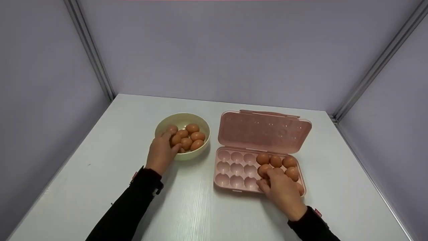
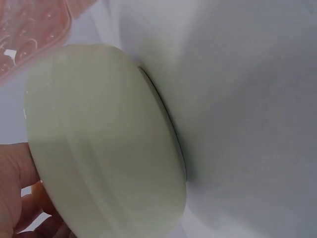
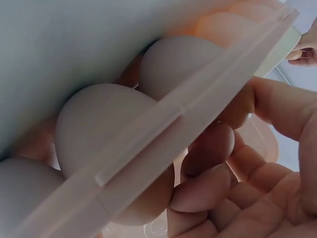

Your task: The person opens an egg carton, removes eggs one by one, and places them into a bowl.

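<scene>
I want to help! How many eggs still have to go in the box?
About six brown eggs already sit in the pink plastic egg box. The right hand is setting one down; the left hand grips another in the cream bowl, where about six remain.

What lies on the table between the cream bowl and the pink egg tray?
Nothing: bare white table separates the cream bowl from the pink egg tray, per head view.

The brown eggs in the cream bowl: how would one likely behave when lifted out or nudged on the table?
The eggs look smooth and rounded, so one would probably roll if set on the flat white table. Their piling in the bowl suggests neighbours may shift as the left hand lifts one. If real, the shells are likely fragile and call for a light grip.
</scene>
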Available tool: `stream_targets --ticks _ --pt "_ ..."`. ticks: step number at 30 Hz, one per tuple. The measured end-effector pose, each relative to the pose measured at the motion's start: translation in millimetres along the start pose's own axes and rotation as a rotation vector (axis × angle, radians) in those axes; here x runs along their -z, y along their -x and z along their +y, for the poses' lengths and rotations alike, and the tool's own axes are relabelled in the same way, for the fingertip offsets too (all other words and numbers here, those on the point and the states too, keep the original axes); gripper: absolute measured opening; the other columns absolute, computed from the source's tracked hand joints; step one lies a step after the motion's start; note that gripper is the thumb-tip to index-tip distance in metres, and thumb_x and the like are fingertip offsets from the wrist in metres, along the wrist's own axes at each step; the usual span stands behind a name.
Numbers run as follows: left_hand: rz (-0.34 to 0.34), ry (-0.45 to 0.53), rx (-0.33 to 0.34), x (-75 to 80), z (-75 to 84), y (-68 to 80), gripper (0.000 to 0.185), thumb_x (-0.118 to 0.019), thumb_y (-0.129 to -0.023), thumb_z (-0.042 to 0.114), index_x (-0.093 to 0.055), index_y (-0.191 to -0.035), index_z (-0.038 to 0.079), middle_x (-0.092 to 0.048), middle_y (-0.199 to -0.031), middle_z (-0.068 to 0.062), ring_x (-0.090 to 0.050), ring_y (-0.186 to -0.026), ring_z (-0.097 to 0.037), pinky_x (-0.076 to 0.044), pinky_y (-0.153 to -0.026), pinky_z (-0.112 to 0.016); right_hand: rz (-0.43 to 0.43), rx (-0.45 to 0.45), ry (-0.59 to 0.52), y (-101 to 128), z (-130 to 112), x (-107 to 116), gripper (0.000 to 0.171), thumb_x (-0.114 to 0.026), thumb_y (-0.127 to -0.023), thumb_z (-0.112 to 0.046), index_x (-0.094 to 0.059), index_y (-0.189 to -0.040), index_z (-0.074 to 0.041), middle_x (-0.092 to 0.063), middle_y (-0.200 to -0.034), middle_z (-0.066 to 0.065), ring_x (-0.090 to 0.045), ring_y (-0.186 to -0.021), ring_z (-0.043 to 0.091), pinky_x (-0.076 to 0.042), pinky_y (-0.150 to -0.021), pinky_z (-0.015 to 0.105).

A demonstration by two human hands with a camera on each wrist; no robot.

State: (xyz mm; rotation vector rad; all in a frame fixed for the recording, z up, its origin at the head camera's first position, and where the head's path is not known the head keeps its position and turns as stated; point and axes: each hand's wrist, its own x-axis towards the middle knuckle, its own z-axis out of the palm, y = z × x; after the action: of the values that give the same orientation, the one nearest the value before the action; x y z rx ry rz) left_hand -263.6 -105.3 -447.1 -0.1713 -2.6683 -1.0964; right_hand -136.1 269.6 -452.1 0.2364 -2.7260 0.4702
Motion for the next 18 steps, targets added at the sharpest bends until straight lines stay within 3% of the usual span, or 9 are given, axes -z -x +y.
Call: stream_targets --ticks 11,18 --pt "-0.095 -0.062 0.067 1.8 5.3 -9.4 0.059 -0.077 -0.099 0.016 -0.056 -0.153 0.006 -0.05 -0.152 -0.03 -0.061 -0.132 -0.05 -0.051 -0.112 -0.059 0.005 0.007 0.033 3.5 -1.7 -0.2 0.026 -0.087 -0.084 -0.017 -0.069 -0.101 -0.009 -0.062 -0.089 0.013 -0.06 -0.067 0.025 -0.049 -0.054 0.041" --pt "-0.132 -0.016 0.123 2.3 7.6 -17.1 0.057 -0.074 -0.1 0.012 -0.054 -0.153 0.006 -0.053 -0.152 -0.028 -0.06 -0.131 -0.044 -0.05 -0.112 -0.057 0.017 0.043 0.066 3.9 -1.2 -1.6 0.025 -0.086 -0.084 -0.017 -0.068 -0.099 -0.009 -0.062 -0.089 0.01 -0.06 -0.078 0.026 -0.052 -0.061 0.042"
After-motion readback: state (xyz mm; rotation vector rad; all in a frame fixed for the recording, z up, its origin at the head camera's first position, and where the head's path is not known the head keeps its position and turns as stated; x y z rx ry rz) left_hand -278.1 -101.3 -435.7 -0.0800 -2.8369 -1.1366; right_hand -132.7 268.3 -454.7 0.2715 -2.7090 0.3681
